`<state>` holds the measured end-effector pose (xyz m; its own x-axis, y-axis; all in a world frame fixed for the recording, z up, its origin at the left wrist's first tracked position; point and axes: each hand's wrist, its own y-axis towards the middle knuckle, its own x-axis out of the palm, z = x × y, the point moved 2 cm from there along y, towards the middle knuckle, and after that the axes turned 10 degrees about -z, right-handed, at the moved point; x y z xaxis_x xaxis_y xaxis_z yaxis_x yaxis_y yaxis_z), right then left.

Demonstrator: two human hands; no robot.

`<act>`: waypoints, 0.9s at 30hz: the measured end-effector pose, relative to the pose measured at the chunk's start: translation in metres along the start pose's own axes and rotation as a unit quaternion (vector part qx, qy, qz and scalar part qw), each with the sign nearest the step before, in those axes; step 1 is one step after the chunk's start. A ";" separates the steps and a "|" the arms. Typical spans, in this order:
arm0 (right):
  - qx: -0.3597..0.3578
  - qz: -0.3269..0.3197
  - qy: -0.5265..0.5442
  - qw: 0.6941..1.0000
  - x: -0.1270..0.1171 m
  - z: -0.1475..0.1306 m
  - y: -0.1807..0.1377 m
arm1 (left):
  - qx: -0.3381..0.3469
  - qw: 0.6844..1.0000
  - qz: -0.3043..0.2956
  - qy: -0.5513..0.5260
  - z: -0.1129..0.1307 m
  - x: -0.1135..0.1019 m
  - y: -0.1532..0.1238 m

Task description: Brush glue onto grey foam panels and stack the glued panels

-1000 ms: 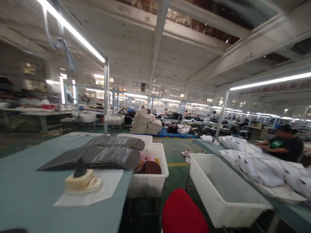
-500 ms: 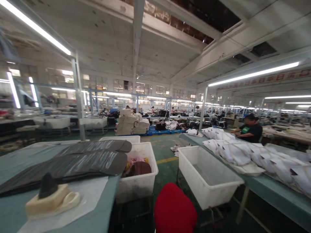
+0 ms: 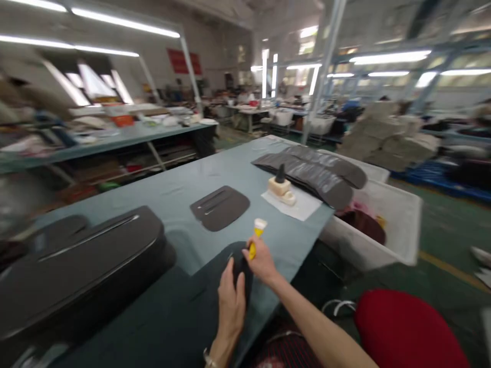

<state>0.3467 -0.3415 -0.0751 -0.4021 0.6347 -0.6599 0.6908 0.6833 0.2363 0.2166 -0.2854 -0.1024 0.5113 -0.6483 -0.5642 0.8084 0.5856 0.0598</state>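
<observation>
My right hand closed on the light yellow-handled brush while my left hand, fingers apart, rested on the dark panel at the table's near edge, seemingly thin, bendable, best steadied near its rim.

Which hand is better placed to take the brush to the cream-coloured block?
Likely the right hand: it holds the yellow brush and is nearer the cream-coloured block. The left hand rests on the dark piece.
</observation>
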 end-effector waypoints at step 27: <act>-0.021 -0.145 -0.163 0.976 0.014 0.241 0.173 | -0.291 0.950 0.111 0.029 -0.088 0.062 0.128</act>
<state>0.6053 -0.3013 -0.2151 -0.3596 0.2690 -0.8935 0.5490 0.8352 0.0305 0.3260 -0.2077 -0.2016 0.6203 -0.4596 -0.6356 0.3756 0.8854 -0.2738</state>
